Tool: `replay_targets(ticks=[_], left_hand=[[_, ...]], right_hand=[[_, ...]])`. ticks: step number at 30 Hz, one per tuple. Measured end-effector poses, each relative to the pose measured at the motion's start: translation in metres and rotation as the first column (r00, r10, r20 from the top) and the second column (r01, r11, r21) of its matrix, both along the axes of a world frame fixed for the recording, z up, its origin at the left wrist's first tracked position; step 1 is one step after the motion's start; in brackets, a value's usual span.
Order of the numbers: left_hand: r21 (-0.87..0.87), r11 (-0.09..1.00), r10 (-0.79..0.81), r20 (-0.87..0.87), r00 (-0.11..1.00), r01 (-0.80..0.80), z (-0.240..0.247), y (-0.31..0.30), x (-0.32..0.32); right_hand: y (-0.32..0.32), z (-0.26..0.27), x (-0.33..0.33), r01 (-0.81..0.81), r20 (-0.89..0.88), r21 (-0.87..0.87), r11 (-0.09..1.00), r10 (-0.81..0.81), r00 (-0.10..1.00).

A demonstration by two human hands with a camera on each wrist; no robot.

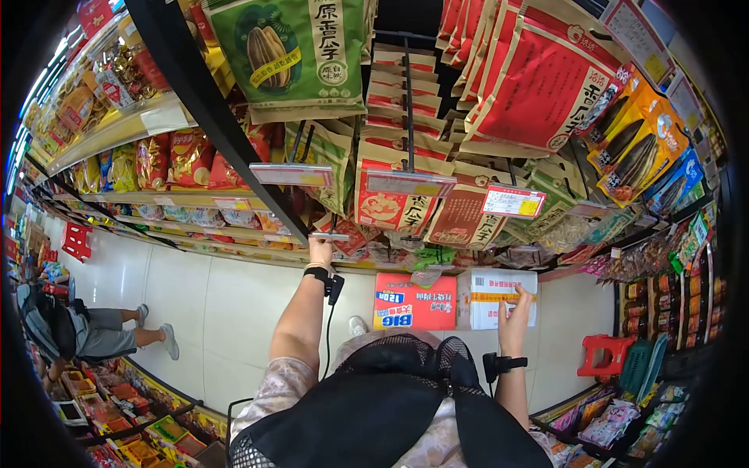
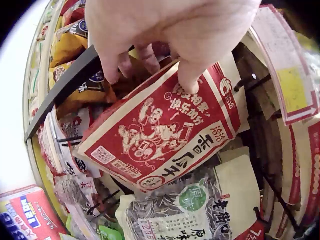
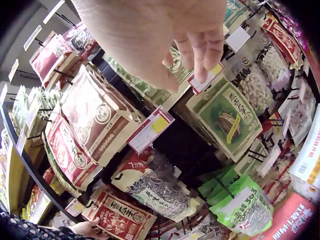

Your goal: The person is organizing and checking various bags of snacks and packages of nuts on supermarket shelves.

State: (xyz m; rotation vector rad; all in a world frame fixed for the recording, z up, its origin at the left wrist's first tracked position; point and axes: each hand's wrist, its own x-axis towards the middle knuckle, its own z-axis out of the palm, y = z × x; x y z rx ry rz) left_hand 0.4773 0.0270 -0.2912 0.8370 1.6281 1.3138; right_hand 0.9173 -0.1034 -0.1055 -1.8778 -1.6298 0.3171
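Note:
My left hand point(image 1: 320, 251) reaches to the lower part of the snack rack; its fingertips are hidden in the head view. In the left wrist view, the left hand point(image 2: 170, 27) pinches the top edge of a red and tan seed bag point(image 2: 155, 130), thumb in front and fingers behind. That red bag point(image 3: 120, 215) hangs tilted at lower left in the right wrist view, the left hand point(image 3: 89, 230) at its edge. My right hand point(image 1: 513, 318) is held out with loosely bent fingers. Nothing shows in the right hand point(image 3: 160, 35), which is near a green seed bag point(image 3: 227, 120).
Seed bags hang on hooks with price tags point(image 1: 511, 203). A clear-fronted bag point(image 2: 180, 210) hangs below the red one. On the floor are a red carton point(image 1: 413, 303), a white carton point(image 1: 476, 300) and a red stool point(image 1: 605, 355). A person point(image 1: 101, 327) stands at left.

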Motion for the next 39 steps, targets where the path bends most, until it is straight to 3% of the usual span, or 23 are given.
replay_targets(ticks=[1,2,4,6,7,10,16,18,20,22,23,25,26,28,30,31,34,39], left_hand=[[0.085,0.995,0.075,-0.191,0.979,-0.060,-0.053,0.005,-0.008],[-0.023,0.998,0.048,-0.116,0.992,-0.051,0.013,-0.013,0.010],[0.036,0.996,0.081,-0.016,0.997,-0.080,0.030,-0.025,0.020],[0.215,0.965,0.134,0.093,0.987,-0.151,0.027,-0.038,0.023],[0.173,0.968,0.155,0.146,0.977,-0.179,0.031,-0.049,0.024],[0.165,0.973,0.153,0.059,0.986,-0.161,0.042,-0.078,0.023],[0.039,0.990,0.133,0.066,0.989,-0.136,0.066,-0.139,0.037],[0.045,0.997,0.057,0.154,0.986,-0.064,0.079,-0.156,0.045],[0.007,0.999,0.038,0.133,0.990,-0.039,0.104,-0.169,0.055],[0.053,0.998,-0.042,0.190,0.981,0.033,0.129,-0.175,0.065],[0.082,0.995,-0.067,0.208,0.976,0.051,0.144,-0.175,0.071],[0.128,0.988,-0.114,0.197,0.974,0.090,0.170,-0.175,0.080],[0.174,0.976,-0.162,0.180,0.970,0.130,0.182,-0.174,0.086],[0.196,0.969,-0.189,0.205,0.960,0.149,0.205,-0.171,0.097],[0.258,0.954,-0.210,0.217,0.953,0.151,0.219,-0.170,0.108],[0.273,0.951,-0.211,0.227,0.951,0.145,0.224,-0.170,0.113],[0.292,0.952,-0.182,0.288,0.940,0.094,0.222,-0.172,0.120],[0.305,0.952,-0.130,0.285,0.950,0.039,0.225,-0.180,0.127]], right_hand=[[0.002,0.002,-0.004,-0.004,-0.002,-0.001,1.000,0.004,1.000],[0.005,0.004,-0.008,0.002,-0.029,-0.035,0.999,-0.003,1.000],[0.010,0.001,-0.008,-0.001,-0.059,-0.068,0.998,-0.003,0.998],[0.016,-0.011,-0.005,-0.093,0.033,-0.009,0.996,0.094,0.995],[0.017,-0.009,-0.006,-0.103,0.030,-0.011,0.995,0.103,0.994],[0.021,-0.004,-0.014,-0.178,0.030,0.003,0.984,0.178,0.984],[0.030,-0.006,-0.023,-0.362,0.007,-0.100,0.927,0.364,0.931],[0.033,-0.007,-0.030,-0.518,-0.037,-0.133,0.845,0.518,0.855],[0.039,-0.013,-0.034,-0.577,-0.120,-0.194,0.793,0.564,0.817],[0.044,-0.007,-0.051,-0.729,-0.349,-0.308,0.612,0.640,0.685],[0.046,-0.003,-0.060,-0.729,-0.346,-0.310,0.611,0.641,0.685],[0.049,0.005,-0.080,-0.850,-0.454,-0.212,0.483,0.721,0.523],[0.051,0.008,-0.092,-0.850,-0.451,-0.212,0.482,0.723,0.523],[0.054,0.014,-0.113,-0.907,-0.724,0.015,0.422,0.630,0.281],[0.057,0.020,-0.125,-0.898,-0.880,0.006,0.440,0.428,0.204],[0.060,0.021,-0.127,-0.900,-0.888,-0.046,0.432,0.395,0.236],[0.059,0.026,-0.132,-0.883,-0.979,0.024,0.469,0.189,0.073],[0.053,0.027,-0.132,-0.879,-0.970,0.045,0.474,0.230,0.075]])
